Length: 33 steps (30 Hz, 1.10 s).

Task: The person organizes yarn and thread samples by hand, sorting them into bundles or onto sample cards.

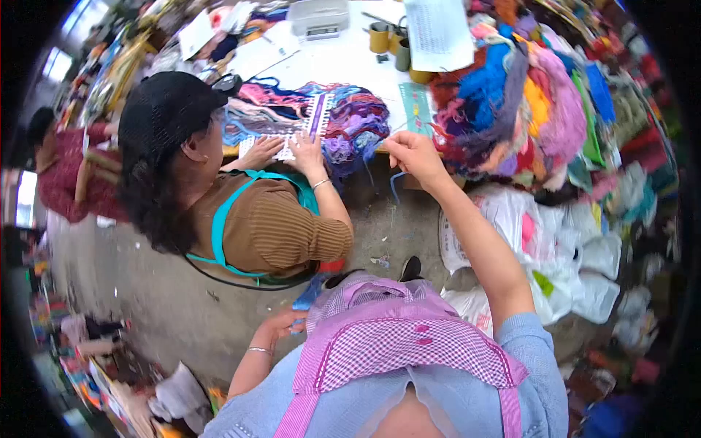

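My right hand [415, 155] is raised at the table's front edge, thumb and forefinger pinched together. A thin blue yarn strand [395, 188] hangs just below these fingers. Low at my left side, my left hand [280, 323] is closed around a blue yarn bundle [309, 295], partly hidden by my apron. Left of my right hand lies a spread of pink, blue and purple yarn [358, 120]. Across it stands a white-and-purple toothed strip [317, 117], touched by a co-worker's hands [305, 152].
A co-worker in a brown top [281, 226] sits close on my left. A big heap of coloured yarn [540, 109] covers the table's right side, with white plastic bags [533, 248] below. Tape rolls [379, 36], a paper sheet [439, 33] and a clear box [318, 14] are at the back.
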Available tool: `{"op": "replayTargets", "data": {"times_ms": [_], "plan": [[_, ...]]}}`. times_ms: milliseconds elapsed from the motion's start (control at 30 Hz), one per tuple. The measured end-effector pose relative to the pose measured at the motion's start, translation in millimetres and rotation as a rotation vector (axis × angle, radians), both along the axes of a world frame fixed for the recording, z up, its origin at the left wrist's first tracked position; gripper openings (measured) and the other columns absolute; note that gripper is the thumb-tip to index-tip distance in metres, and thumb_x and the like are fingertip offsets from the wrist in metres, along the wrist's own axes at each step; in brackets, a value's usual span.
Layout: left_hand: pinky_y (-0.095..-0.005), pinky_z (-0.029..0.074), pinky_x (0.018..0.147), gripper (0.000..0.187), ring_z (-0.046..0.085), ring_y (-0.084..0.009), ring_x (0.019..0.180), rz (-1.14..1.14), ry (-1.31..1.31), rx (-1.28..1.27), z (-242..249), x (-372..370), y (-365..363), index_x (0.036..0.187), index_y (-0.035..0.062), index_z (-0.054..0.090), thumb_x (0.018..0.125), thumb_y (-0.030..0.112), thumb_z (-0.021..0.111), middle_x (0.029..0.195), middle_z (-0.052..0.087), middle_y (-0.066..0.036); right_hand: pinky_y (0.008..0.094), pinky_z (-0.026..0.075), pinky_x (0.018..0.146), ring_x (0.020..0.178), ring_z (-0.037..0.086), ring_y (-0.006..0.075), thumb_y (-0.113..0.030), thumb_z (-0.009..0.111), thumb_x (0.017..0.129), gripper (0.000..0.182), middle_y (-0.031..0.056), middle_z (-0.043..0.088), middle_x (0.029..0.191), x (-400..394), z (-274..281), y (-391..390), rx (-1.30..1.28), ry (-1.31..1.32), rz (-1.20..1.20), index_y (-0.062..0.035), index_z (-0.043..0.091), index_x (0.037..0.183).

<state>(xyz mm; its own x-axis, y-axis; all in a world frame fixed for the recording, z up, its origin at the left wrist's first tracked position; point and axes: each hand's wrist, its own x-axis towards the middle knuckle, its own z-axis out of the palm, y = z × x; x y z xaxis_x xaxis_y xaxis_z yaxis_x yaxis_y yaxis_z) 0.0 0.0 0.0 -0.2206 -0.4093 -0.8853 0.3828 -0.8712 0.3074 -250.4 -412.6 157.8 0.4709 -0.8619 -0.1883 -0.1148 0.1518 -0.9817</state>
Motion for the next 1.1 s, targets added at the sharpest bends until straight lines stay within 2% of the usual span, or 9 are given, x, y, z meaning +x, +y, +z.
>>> {"op": "replayTargets", "data": {"times_ms": [100,333,467,533,600,700,833,933,1100], "plan": [[-0.0230,0.024,0.040,0.009,0.038,-0.0058,0.043,0.080,0.006,-0.130,33.3,-134.9,-78.9,0.081,0.0060,0.059,0.086,0.013,0.059,0.063,0.055,0.000,0.0206,0.032,0.043,0.046,0.045,0.0036,-0.019,0.064,0.084,0.017,-0.0018,0.055,0.056,-34.5,13.2,-63.6,-0.089,0.195,0.124,-0.0041,0.065,0.077],[-0.0256,0.027,0.041,0.026,0.040,-0.0076,0.042,-0.046,-0.434,-0.108,85.3,-140.9,-99.2,0.069,0.0036,0.060,0.087,0.022,0.057,0.054,0.053,0.000,0.0218,0.033,0.042,0.046,0.046,0.0045,-0.019,0.067,0.083,0.017,-0.0019,0.054,0.054,52.5,-51.2,-83.5,-0.246,0.126,0.297,-0.0019,0.069,0.079],[-0.0210,0.028,0.043,0.021,0.040,-0.0054,0.045,0.127,-0.328,-0.229,118.5,-154.4,-148.8,0.098,0.0009,0.067,0.090,0.014,0.053,0.059,0.053,0.001,0.0242,0.037,0.043,0.046,0.050,0.0069,-0.020,0.066,0.081,0.020,0.0011,0.056,0.054,71.0,-57.0,-94.0,-0.334,0.119,0.389,-0.0013,0.069,0.079],[-0.0195,0.029,0.043,0.024,0.040,-0.0056,0.045,0.307,-0.228,-0.269,135.2,-161.7,-177.5,0.105,-0.0011,0.064,0.091,0.016,0.053,0.061,0.054,-0.001,0.0371,0.050,0.063,0.068,0.065,0.0261,-0.030,0.065,0.076,0.023,0.0134,0.067,0.074,80.1,-61.8,-103.5,-0.345,0.241,0.427,-0.0070,0.071,0.078],[-0.0186,0.031,0.041,0.033,0.043,-0.0071,0.044,0.624,-0.078,-0.511,160.1,-178.2,-203.7,0.116,-0.0023,0.058,0.092,0.020,0.054,0.069,0.060,-0.006,0.0278,0.043,0.047,0.047,0.056,0.0116,-0.024,0.067,0.079,0.021,0.0056,0.060,0.057,82.5,-67.0,-106.7,-0.491,0.211,0.468,-0.0036,0.070,0.078],[-0.0213,0.035,0.041,0.055,0.050,-0.0134,0.051,0.946,0.034,-0.716,176.5,-199.3,-252.2,0.138,0.0016,0.036,0.094,0.033,0.048,0.105,0.061,-0.014,0.0336,0.046,0.053,0.054,0.060,0.0195,-0.024,0.068,0.076,0.020,0.0120,0.062,0.063,90.3,-79.1,-114.8,-0.668,0.183,0.533,-0.0042,0.069,0.078],[-0.0234,0.033,0.041,0.061,0.050,-0.0159,0.051,1.187,0.084,-0.921,213.4,-219.2,-318.6,0.146,0.0083,0.020,0.099,0.046,0.028,0.149,0.029,-0.011,0.0355,0.046,0.053,0.057,0.062,0.0229,-0.031,0.063,0.079,0.028,0.0148,0.061,0.063,89.4,-71.7,-123.4,-0.611,0.138,0.809,-0.0036,0.068,0.076],[-0.0223,0.033,0.041,0.063,0.061,-0.0234,0.061,1.290,0.041,-1.061,223.3,-228.2,-354.1,0.148,0.0136,0.016,0.098,0.052,0.020,0.154,0.017,-0.007,0.0440,0.048,0.058,0.062,0.061,0.0352,-0.029,0.060,0.077,0.024,0.0179,0.061,0.066,83.2,-58.2,-137.4,-0.685,0.102,0.902,-0.0069,0.068,0.074],[-0.0214,0.038,0.041,0.067,0.062,-0.0375,0.098,1.349,0.011,-1.168,230.9,-246.1,-375.4,0.149,0.0174,0.012,0.095,0.058,0.021,0.155,0.014,-0.005,0.0398,0.045,0.058,0.066,0.060,0.0312,-0.024,0.060,0.080,0.022,0.0135,0.063,0.071,75.0,-60.6,-149.0,-0.766,0.141,0.988,-0.0029,0.065,0.082]]}}
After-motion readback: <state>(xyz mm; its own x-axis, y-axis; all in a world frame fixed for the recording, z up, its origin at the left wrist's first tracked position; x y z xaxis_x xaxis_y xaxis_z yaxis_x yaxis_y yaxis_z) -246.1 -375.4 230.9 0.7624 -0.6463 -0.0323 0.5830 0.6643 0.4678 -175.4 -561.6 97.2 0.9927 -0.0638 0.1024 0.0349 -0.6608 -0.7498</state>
